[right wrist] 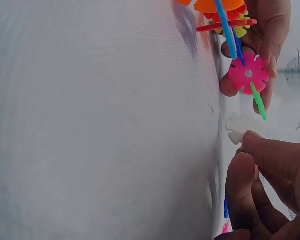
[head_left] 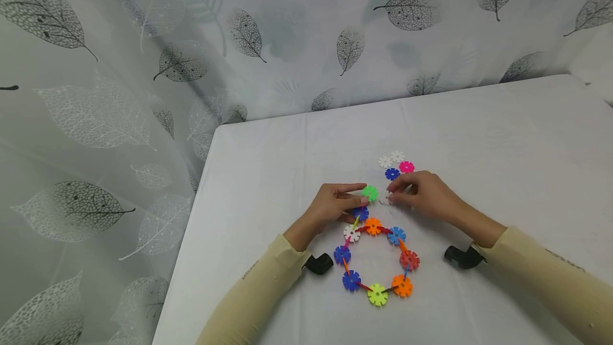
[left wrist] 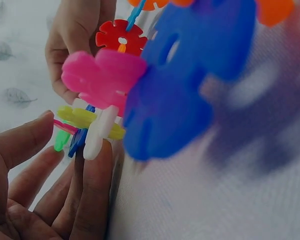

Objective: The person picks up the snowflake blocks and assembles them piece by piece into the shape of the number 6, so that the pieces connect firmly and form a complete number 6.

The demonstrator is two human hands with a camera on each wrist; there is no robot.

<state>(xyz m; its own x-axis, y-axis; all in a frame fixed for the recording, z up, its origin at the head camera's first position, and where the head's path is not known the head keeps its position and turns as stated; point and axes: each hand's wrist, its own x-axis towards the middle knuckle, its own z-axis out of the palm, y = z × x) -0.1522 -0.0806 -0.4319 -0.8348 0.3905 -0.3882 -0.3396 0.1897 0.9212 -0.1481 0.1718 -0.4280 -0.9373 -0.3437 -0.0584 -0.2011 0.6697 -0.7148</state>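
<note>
My left hand point(head_left: 332, 204) grips the upper tail of a chain of notched plastic discs. At that end, a pink disc point(right wrist: 248, 73) is between the fingers, with a green disc point(head_left: 370, 193) slotted into it. A blue disc point(head_left: 361, 213) comes just below. The chain's lower part is a ring of flower-shaped discs on the table, including an orange disc point(head_left: 373, 226) and a yellow-green disc point(head_left: 378, 295). Between thumb and fingertips, my right hand point(head_left: 426, 193) pinches a white disc point(right wrist: 242, 125). It is close to the green disc, with a small gap between them.
Past the right hand lie loose discs: two white ones point(head_left: 397, 157), a pink disc point(head_left: 406, 167) and a blue disc point(head_left: 392, 174). A white cloth covers the table point(head_left: 258, 174). Behind it hangs a leaf-patterned curtain point(head_left: 287, 31).
</note>
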